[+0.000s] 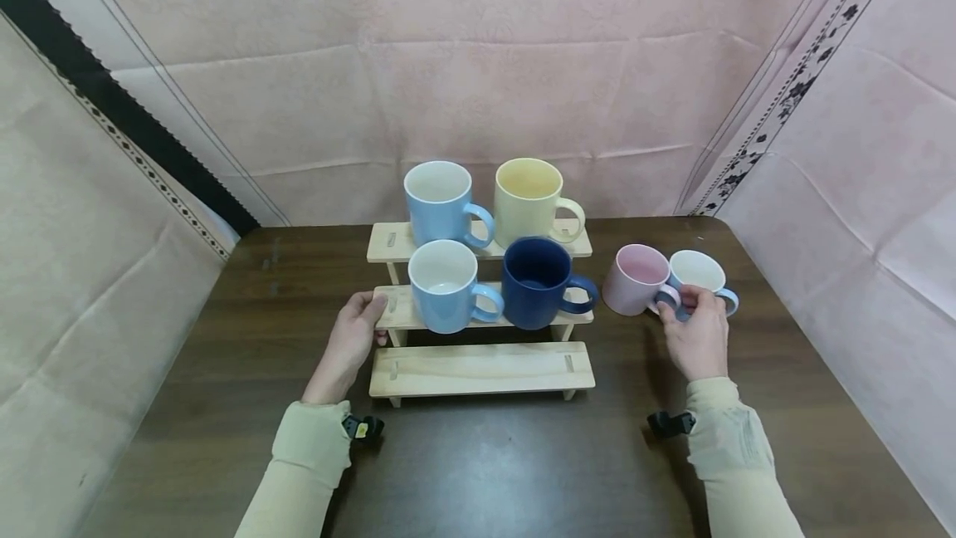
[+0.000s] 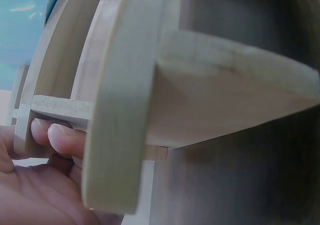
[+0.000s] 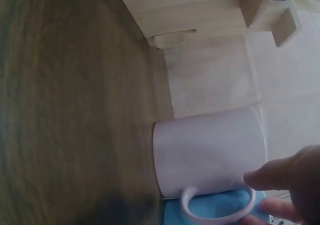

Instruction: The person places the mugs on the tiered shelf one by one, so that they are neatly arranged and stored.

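On the dark wood-grained table (image 1: 239,355), the left hand (image 1: 349,339) is gripping a pale three-tier wooden rack (image 1: 481,368); beside it, the right hand (image 1: 698,335) is pinching a pink cylindrical mug (image 1: 629,289) by its handle (image 3: 186,203), partly hiding a light-blue mug (image 1: 696,269).

The left hand (image 1: 354,326) and right hand (image 1: 699,337) are bare to the wrist. Behind the fingers come pale cream sleeves, the left sleeve (image 1: 302,459) and right sleeve (image 1: 728,438), creased near the cuffs. At the wrists, back from the fingers, sit small black cameras: the left camera (image 1: 363,427) bears a yellowish square mark, the right camera (image 1: 670,424) looks blocky.
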Available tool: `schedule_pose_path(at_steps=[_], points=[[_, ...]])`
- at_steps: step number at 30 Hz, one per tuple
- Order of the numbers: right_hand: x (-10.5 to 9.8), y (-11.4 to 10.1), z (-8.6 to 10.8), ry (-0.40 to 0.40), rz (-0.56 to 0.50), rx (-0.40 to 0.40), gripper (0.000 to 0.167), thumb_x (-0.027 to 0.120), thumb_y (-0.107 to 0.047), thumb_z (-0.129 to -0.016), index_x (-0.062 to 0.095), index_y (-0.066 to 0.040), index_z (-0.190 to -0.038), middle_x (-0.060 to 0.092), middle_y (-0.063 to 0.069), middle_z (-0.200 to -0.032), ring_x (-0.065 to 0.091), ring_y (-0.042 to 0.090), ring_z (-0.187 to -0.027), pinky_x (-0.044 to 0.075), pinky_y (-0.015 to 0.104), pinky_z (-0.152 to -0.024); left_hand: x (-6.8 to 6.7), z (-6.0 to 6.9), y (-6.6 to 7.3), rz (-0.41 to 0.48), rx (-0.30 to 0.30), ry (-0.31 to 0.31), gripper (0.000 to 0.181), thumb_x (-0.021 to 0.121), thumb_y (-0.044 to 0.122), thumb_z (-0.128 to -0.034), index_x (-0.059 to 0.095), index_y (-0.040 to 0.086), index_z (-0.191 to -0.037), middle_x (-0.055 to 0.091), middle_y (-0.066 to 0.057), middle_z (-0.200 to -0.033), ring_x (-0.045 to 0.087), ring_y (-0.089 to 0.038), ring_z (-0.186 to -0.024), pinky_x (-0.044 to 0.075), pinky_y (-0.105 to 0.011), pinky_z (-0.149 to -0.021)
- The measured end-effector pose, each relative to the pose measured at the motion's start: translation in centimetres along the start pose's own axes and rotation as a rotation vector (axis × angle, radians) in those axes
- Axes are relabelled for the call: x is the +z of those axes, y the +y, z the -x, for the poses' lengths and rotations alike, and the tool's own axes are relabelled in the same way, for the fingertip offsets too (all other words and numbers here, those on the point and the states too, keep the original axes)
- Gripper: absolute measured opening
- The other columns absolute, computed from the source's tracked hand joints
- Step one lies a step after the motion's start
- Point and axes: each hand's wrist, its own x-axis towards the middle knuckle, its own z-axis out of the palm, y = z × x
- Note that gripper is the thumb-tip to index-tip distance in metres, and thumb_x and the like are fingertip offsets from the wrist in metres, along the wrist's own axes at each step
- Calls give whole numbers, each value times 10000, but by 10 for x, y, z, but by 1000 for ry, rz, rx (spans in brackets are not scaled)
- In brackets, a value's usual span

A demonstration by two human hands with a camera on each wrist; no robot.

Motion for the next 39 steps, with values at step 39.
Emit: schedule_pose_path(at_steps=[39], points=[[21, 7, -2, 76, -40, 45, 381, 690, -288, -918, 680, 41, -1111, 687, 231, -964, 607, 340, -895, 411, 371, -794, 1, 0, -1, 8, 6, -3, 406, 401, 286, -1056, 432, -45, -1288, 478, -108, -928, 472, -168, -713, 444, -251, -620]])
